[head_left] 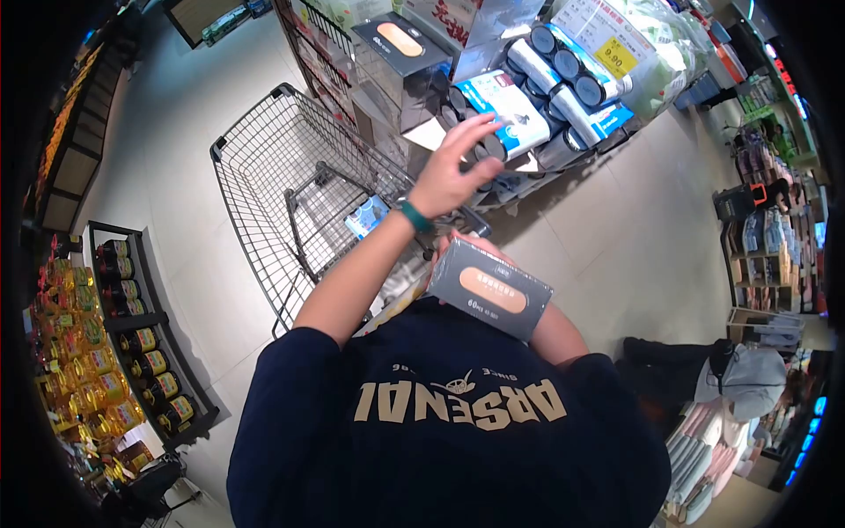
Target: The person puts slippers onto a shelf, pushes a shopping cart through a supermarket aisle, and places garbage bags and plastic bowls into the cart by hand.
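My left hand (453,176), with a green band at the wrist, reaches forward with its fingers spread and nothing in it. Its fingertips overlap a white and blue pack (519,123) on the display; I cannot tell if they touch. Close to my chest is a grey box (493,290) with a peach oval and "60PCS" printed on it, looking like a tissue box. My right hand (460,240) holds this box from behind, mostly hidden by it. On the display, a similar grey box (400,42) lies near several dark-capped rolls or cans (563,66) in blue and white wrapping.
A wire shopping cart (264,176) stands ahead to the left, with a blue and white pack (365,216) inside. Left are shelves of dark jars (154,361) and yellow bottles (92,361). A yellow price sign (614,57) tops the display. A person in grey (744,378) is at the right.
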Available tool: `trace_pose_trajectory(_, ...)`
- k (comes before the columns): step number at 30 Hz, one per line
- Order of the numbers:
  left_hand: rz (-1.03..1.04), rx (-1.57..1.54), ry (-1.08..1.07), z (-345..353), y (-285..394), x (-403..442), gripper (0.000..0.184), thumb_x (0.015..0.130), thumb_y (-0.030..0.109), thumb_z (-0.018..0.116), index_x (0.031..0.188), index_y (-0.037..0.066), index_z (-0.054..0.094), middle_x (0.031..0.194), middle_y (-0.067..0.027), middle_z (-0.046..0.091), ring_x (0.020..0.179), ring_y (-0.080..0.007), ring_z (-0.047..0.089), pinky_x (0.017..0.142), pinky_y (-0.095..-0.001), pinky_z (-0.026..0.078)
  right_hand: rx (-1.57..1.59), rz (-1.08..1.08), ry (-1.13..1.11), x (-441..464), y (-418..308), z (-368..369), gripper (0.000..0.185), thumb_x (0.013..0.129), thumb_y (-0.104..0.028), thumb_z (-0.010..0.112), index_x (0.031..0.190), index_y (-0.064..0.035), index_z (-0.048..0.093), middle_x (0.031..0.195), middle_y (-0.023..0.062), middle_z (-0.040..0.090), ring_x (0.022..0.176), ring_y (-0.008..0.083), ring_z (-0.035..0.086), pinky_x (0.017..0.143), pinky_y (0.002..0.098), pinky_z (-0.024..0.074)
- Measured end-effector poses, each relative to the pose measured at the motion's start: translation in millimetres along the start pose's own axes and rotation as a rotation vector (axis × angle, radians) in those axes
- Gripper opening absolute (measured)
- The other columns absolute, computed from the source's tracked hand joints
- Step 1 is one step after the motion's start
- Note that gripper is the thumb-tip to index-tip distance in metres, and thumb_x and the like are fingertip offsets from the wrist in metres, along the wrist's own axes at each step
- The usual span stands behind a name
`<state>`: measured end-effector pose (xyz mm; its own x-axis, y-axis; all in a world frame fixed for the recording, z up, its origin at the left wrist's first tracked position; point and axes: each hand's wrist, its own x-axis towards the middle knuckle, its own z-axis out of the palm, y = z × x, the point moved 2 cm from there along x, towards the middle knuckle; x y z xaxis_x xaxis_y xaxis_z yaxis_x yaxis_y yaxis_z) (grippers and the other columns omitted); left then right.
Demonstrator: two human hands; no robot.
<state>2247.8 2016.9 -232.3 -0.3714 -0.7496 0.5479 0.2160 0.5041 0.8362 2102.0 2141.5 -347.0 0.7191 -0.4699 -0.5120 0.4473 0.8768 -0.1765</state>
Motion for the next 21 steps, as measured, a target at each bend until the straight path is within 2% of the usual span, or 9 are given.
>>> trace_pose_trajectory(1,-0.176,-0.379,-0.039,-11,7,-21,0.080,0.083,0.058,0.067,0.142,0.009,0.045,0.150,-0.0105,0.040,0.141,-0.0258,0.035,0.117,-0.0446,0.021,-0.012,-0.042,0.081,-7,1,28,0.035,0.100,-0.037,0.052,0.100,-0.0052,0.067,0.091,0.0120,0.072,0.078,0.0270,0.072,0.068,0.0369,0.0599)
trace_pose_trajectory(5,-0.245,-0.455,-0.142,-42,42,-102,0.117,0.066,0.069,0.076,0.151,0.005,0.028,0.153,-0.0147,0.036,0.143,-0.0266,0.032,0.117,-0.0417,0.022,-0.430,-0.320,0.083,-15,9,75,0.045,0.099,-0.040,0.049,0.118,-0.0013,0.061,0.109,0.0161,0.069,0.089,0.0319,0.071,0.073,0.0407,0.0609)
trace_pose_trajectory(8,-0.292,-0.348,-0.069,-46,48,-147,0.115,0.059,0.043,0.091,0.149,0.003,0.031,0.152,-0.0146,0.035,0.142,-0.0263,0.032,0.117,-0.0392,0.024,-0.356,-0.301,0.009,3,14,73,0.047,0.099,-0.041,0.048,0.120,-0.0015,0.060,0.112,0.0163,0.067,0.093,0.0322,0.070,0.076,0.0423,0.0600)
trace_pose_trajectory(9,-0.175,0.070,-0.051,-54,49,-156,0.108,0.057,0.036,0.093,0.145,0.005,0.039,0.147,-0.0139,0.040,0.137,-0.0265,0.039,0.114,-0.0377,0.028,-0.320,-0.291,-0.030,13,14,71,0.047,0.099,-0.042,0.048,0.122,-0.0015,0.059,0.114,0.0164,0.067,0.095,0.0323,0.069,0.078,0.0432,0.0596)
trace_pose_trajectory(15,-0.504,-0.302,0.536,-77,25,-225,0.053,0.077,0.029,0.081,0.119,0.003,0.062,0.120,-0.0084,0.059,0.116,-0.0204,0.055,0.103,-0.0318,0.040,-0.067,-0.188,-0.236,77,32,64,0.053,0.099,-0.045,0.045,0.129,-0.0019,0.055,0.122,0.0170,0.063,0.106,0.0332,0.066,0.086,0.0482,0.0568)
trace_pose_trajectory(17,-0.639,-0.475,0.755,-86,28,-239,0.038,0.085,0.029,0.076,0.110,0.003,0.066,0.101,-0.0044,0.066,0.099,-0.0141,0.060,0.092,-0.0267,0.045,0.093,0.044,-0.073,81,25,73,0.058,0.099,-0.049,0.041,0.134,-0.0036,0.052,0.130,0.0155,0.059,0.123,0.0335,0.055,0.100,0.0564,0.0462)
trace_pose_trajectory(18,-0.680,-0.451,0.797,-93,26,-250,0.037,0.085,0.030,0.076,0.109,0.003,0.066,0.102,-0.0047,0.066,0.098,-0.0132,0.060,0.090,-0.0261,0.046,0.026,0.065,-0.217,82,20,75,0.062,0.100,-0.053,0.036,0.140,-0.0065,0.045,0.139,0.0128,0.053,0.127,0.0328,0.051,0.104,0.0615,0.0388)
trace_pose_trajectory(19,-0.721,-0.428,0.837,-101,25,-260,0.037,0.085,0.030,0.076,0.109,0.003,0.066,0.103,-0.0051,0.066,0.098,-0.0122,0.060,0.088,-0.0255,0.047,-0.280,-0.059,0.214,72,22,106,0.067,0.100,-0.058,0.033,0.146,-0.0093,0.036,0.140,0.0130,0.050,0.126,0.0337,0.050,0.104,0.0601,0.0398)
trace_pose_trajectory(21,-0.765,-0.264,0.820,-113,28,-274,0.035,0.089,0.028,0.073,0.112,0.003,0.064,0.100,-0.0045,0.067,0.093,-0.0104,0.062,0.083,-0.0243,0.050,-0.362,-0.111,0.115,67,13,105,0.069,0.099,-0.060,0.034,0.149,-0.0116,0.030,0.135,0.0154,0.050,0.122,0.0364,0.052,0.102,0.0587,0.0421)
